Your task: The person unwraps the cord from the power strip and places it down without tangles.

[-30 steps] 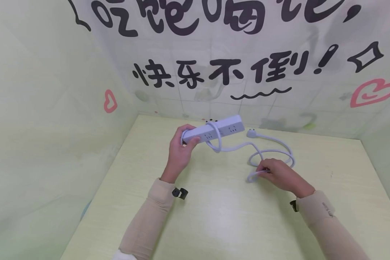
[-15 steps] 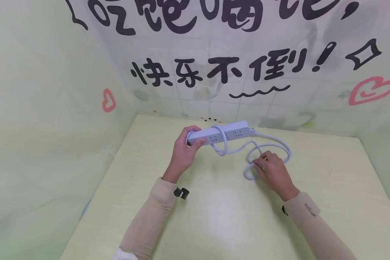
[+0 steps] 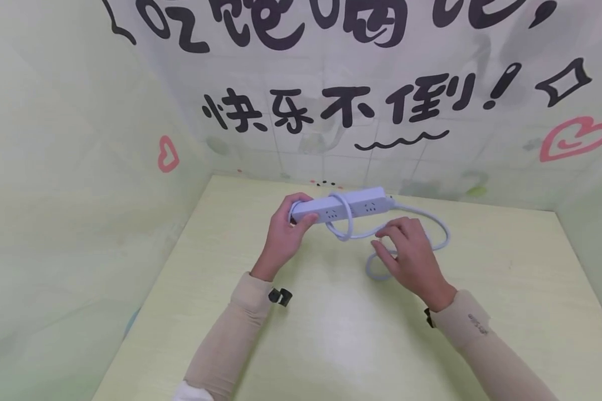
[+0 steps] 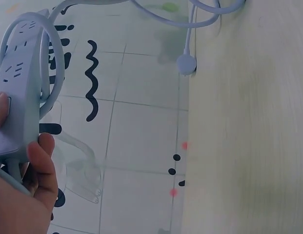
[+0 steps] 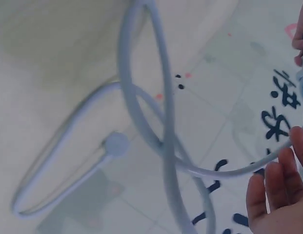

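Surface (image 3: 321,334): pale yellow-green, wood-grained; lower half of head view.
Power strip (image 3: 339,209): pale lavender, oblong, apparently plastic; centre. Presumably stiff, light, smooth; best held at either end.
Left hand (image 3: 287,231): left of centre; fingers grasping the power strip's left end.
Right hand (image 3: 410,256): right of centre; fingers loosely curved, seemingly released.
Cable (image 3: 445,225): pale lavender, round-section, looped around the power strip; likely bendable, springy.
Plug (image 4: 186,64): pale lavender, rounded; upper right of left wrist view.

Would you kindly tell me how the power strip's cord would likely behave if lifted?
The cord is probably flexible, as it bends into loops. Its wide, rounded curves suggest some springiness. The bulky plug at its end may swing or drag.
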Tool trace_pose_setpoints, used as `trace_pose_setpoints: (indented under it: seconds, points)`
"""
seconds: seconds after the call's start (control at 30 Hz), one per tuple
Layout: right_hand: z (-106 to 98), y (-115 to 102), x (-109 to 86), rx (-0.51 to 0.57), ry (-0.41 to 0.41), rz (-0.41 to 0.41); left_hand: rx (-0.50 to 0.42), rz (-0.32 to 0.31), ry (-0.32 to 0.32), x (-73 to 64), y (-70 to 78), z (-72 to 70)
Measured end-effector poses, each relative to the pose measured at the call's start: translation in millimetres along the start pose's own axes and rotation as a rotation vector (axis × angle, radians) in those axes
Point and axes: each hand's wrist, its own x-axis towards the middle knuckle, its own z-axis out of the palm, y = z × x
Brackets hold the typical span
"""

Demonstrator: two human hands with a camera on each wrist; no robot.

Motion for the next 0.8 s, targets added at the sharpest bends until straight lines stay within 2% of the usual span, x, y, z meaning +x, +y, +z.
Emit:
trace_pose_setpoints:
  seconds: [0.13,0.23,0.47,0.53,0.67,0.8]
  points:
    - [4,-9,6.6,-0.063,0.026,-0.02,-0.001,0.001,0.001,-0.2,-0.3,-1.3]
    - [6,-14,9.3,-0.079,-0.006,-0.004,0.0,0.011,-0.004,-1.1,0.3,-1.3]
    - [10,-18,13.9,-0.029,-0.065,-0.134,-0.014,0.032,-0.008,-3.2,3.7,0.0]
    - [10,-17,13.5,-0.001,-0.09,-0.131,-0.017,0.033,-0.008,-3.5,5.2,-0.9]
    - [11,-10,13.0,0.021,-0.162,-0.045,-0.035,0.024,-0.031,-4.7,7.1,-2.3]
    - [8,-2,14.1,0.028,-0.16,0.08,-0.048,0.004,-0.098,-7.8,8.6,-3.2]
